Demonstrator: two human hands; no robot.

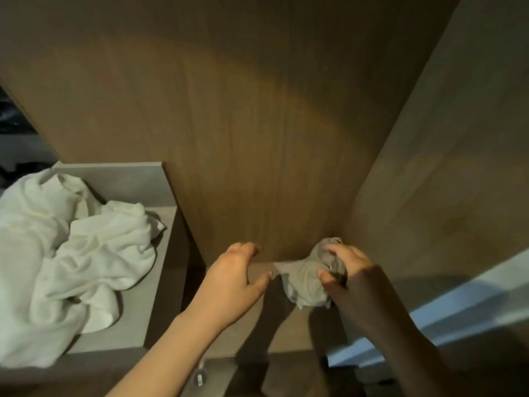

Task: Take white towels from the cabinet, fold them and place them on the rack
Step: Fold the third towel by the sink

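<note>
- Heaped on the grey shelf at far left: pile of white towels, unfolded, seemingly awaiting their turn (number in it impossible to count).
- At centre: left hand, half curled, thumb tip at a corner of the towel, probably to draw it flat; true pinch cannot be told.
- At right: right hand, clenched round that bunched towel, low against the cabinet back.
- Counted: two hands, one towel held, one pile.
</note>
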